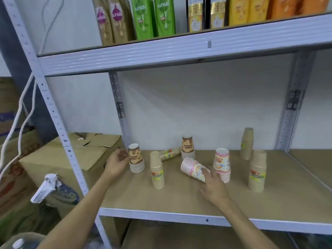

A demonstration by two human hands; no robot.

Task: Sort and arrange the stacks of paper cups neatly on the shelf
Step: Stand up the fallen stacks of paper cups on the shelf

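Note:
Several stacks of paper cups stand upside down on the wooden shelf (179, 198). My left hand (117, 162) holds the side of a brown printed stack (136, 159) at the shelf's left end. My right hand (214, 186) rests its fingers on a pink rainbow stack (193, 168) lying on its side. Another pink stack (222, 164) stands right behind it. A second brown printed stack (187, 146) stands at the back. Plain kraft stacks stand at front centre (157, 170), at the right (257, 170) and back right (247, 143). One kraft stack (169, 154) lies toppled at the back.
An upper shelf (179, 49) with shampoo refill pouches (152, 17) overhangs the work area. Metal uprights (59, 123) frame the left side. Cardboard boxes (71, 155) and a crumpled bag (48, 186) sit to the left, with white cables (19, 112) hanging down.

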